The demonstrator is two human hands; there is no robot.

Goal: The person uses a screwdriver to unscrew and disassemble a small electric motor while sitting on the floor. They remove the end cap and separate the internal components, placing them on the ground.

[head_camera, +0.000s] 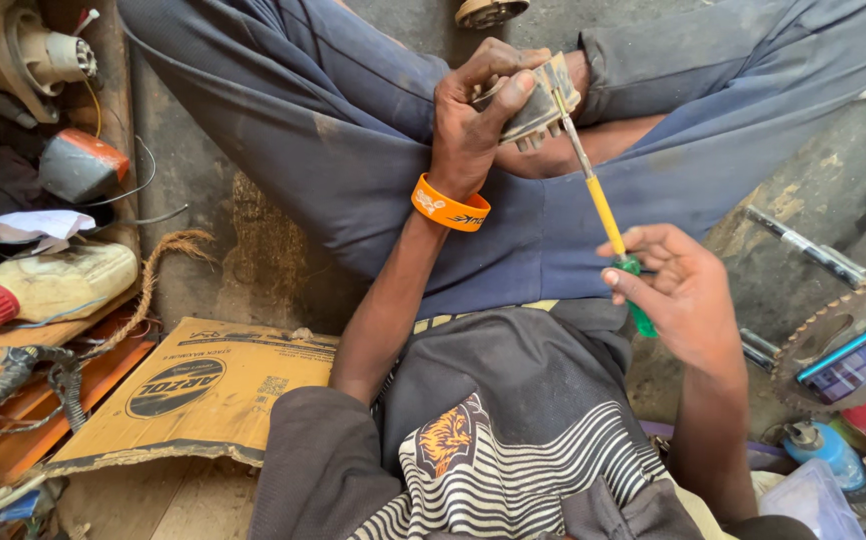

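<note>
My left hand point(473, 110) grips a small grey metal part point(533, 105) with prongs on its lower edge, held over my crossed legs. An orange band point(450, 205) sits on that wrist. My right hand point(678, 290) holds a screwdriver point(603, 205) with a yellow shaft sleeve and a green handle. Its metal tip rests against the top right of the grey part. I sit on the ground in dark blue trousers and a striped shirt.
A flattened cardboard sheet point(203, 390) lies at my left. Further left are a pale bottle with a red cap point(43, 290), a frayed rope point(158, 275), cables and machine parts. On the right lie a toothed sprocket point(843, 340), metal rods point(813, 250) and small containers.
</note>
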